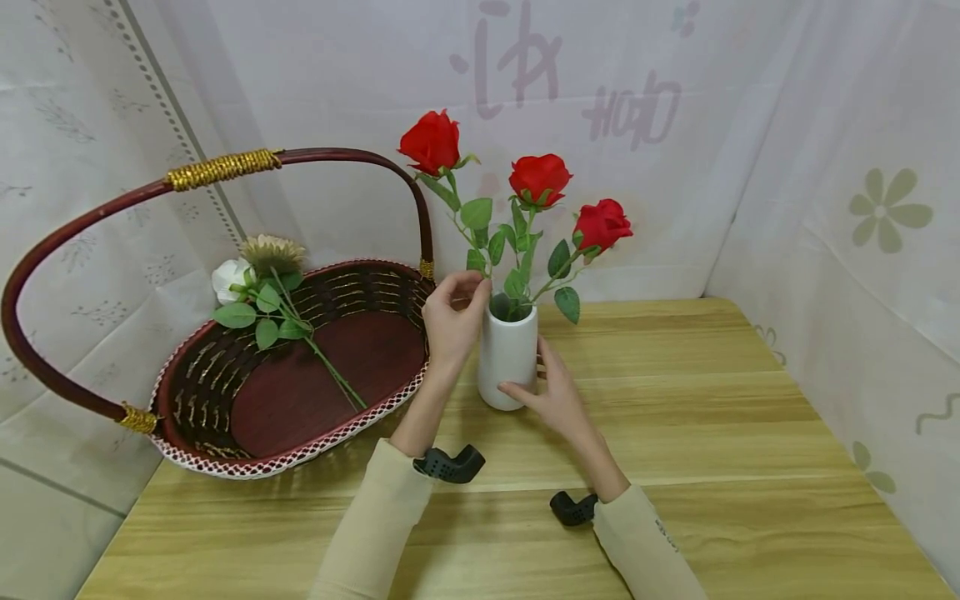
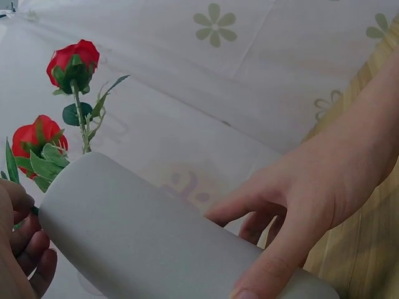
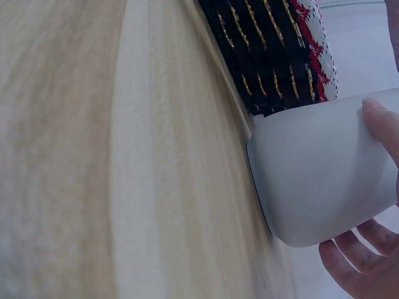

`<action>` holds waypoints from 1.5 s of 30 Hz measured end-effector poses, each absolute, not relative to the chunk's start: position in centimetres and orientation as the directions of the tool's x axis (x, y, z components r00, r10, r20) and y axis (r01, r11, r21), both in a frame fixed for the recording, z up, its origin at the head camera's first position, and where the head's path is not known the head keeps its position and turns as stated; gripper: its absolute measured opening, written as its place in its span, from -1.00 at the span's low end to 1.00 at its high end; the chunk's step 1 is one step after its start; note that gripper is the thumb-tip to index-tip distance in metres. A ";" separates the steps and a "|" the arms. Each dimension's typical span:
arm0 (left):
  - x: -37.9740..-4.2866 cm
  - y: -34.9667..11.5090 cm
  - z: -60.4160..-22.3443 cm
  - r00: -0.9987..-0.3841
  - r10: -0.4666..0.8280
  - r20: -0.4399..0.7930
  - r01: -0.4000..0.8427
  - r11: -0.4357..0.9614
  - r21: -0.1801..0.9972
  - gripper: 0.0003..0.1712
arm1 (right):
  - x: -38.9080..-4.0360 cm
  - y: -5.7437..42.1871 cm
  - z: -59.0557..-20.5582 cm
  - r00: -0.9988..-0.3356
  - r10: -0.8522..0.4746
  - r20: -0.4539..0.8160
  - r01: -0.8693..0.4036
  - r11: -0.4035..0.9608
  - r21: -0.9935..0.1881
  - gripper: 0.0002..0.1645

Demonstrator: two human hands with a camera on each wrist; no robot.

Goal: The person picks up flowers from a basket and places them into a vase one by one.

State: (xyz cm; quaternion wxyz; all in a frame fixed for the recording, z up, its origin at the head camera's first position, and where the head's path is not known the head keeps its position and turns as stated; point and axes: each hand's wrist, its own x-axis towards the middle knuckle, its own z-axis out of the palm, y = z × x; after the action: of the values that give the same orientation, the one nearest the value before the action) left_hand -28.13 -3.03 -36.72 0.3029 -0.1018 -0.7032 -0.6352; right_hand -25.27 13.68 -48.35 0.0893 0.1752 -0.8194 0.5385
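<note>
A white vase [image 1: 501,358] stands upright on the table with three red roses in it. My right hand [image 1: 561,400] holds the vase low on its right side, thumb in front and the other fingers round the back. At the vase's rim, my left hand [image 1: 454,323] pinches the stem of the left rose [image 1: 431,142], the tallest one. The middle rose [image 1: 540,178] and the right rose [image 1: 602,225] lean out of the opening. In the left wrist view a bit of green shows between the left fingertips [image 2: 24,204]; the lower stems are hidden inside the vase.
Left of the vase stands a dark woven basket [image 1: 330,446] with a tall arched handle [image 1: 97,218]. A white flower [image 1: 232,279] and a beige flower [image 1: 272,252] lie across it. The wooden table [image 1: 675,417] meets curtains [image 1: 847,275] at the back and sides.
</note>
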 end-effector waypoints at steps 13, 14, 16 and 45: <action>-27.9 -3.3 -37.5 -0.794 -0.189 0.578 0.546 0.195 0.815 -0.90 | -25.2 13.6 -48.3 -0.922 -0.190 0.336 -0.384 0.353 -0.853 0.11; -27.9 -3.3 -37.5 -0.793 -0.191 0.579 0.547 0.194 0.814 -0.91 | -25.2 13.7 -48.3 -0.922 -0.191 0.337 -0.385 0.357 -0.851 0.10; -27.9 -3.3 -37.6 -0.798 -0.195 0.571 0.540 0.190 0.820 -0.91 | -25.2 13.7 -48.3 -0.922 -0.192 0.337 -0.385 0.359 -0.850 0.11; -28.4 -3.3 -37.6 -0.829 -0.180 0.529 0.501 0.179 0.847 -0.87 | -25.3 13.8 -48.5 -0.929 -0.185 0.322 -0.369 0.381 -0.848 0.10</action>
State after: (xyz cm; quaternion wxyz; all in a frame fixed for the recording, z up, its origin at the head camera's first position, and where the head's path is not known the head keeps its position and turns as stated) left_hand -28.38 -3.35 -37.57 0.2698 -0.1118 -0.7187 -0.6310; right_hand -25.33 13.76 -48.51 0.0870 0.1676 -0.8263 0.5306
